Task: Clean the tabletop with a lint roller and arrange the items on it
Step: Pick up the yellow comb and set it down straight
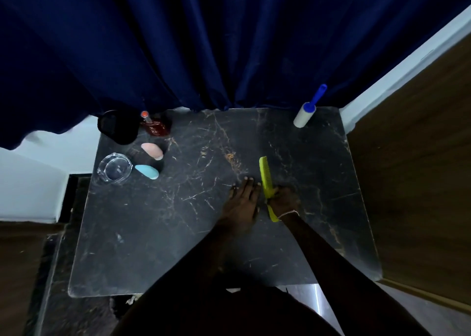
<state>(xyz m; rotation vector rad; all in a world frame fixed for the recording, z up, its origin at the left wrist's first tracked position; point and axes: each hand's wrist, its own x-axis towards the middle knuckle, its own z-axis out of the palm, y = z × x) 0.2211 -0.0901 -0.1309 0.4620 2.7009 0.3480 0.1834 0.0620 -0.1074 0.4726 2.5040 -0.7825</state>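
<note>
— Nearest the lens, what do you see?
— Two bare forearms reaching up from the bottom edge over a dark marble-patterned bench [153,233]. Both hands sit right of centre.

— Start at the left of the bench, then.
— At the far-left corner a black round object [117,126] sits partly under the blue curtain [229,42]; what it is, I cannot tell. Just right of it stands a dark red bottle [155,126] with an orange-red cap. Nearer the camera, a clear glass ashtray [114,168] rests at the left edge. A light blue teardrop sponge [147,171] lies just beside it, and a pink teardrop sponge [152,150] lies a little farther back.

— And the hands?
— The left hand [242,203] lies flat, palm down, fingers spread wide on the bench, gripping nothing. The right hand [284,199] is closed around the middle of a yellow-green comb [265,176]. Its toothed end points away from the camera and its handle end pokes out beside the wrist, which wears a thin bracelet [288,213]. The left fingertips are just beside the comb.

— Where is the lint roller?
— The lint roller [304,115] lies at the far-right corner, white roll on the bench, blue handle pointing up toward the curtain, well apart from both hands.
</note>
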